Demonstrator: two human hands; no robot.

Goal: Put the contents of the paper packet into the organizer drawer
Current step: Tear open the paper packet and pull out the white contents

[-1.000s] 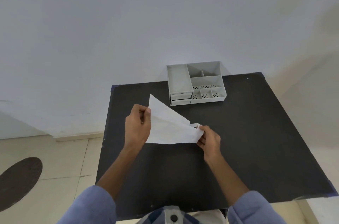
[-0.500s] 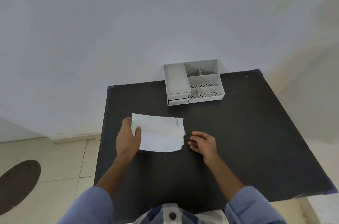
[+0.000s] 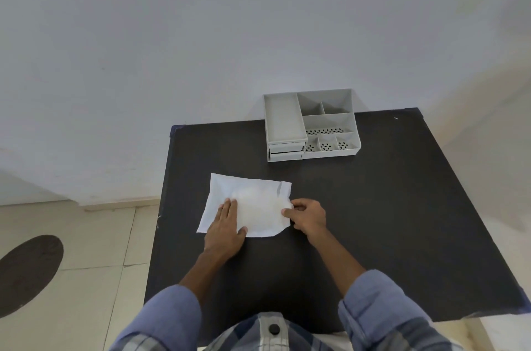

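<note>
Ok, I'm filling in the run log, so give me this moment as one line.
stage: opening packet | paper packet: flat on table | left hand: pressing it | right hand: pinching its right edge | organizer: drawers shut

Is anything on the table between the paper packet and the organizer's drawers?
Nothing visible does. Only bare black table lies between the paper packet and the organizer. Both drawers look shut, though, and the left hand and right hand are on the packet.
</note>
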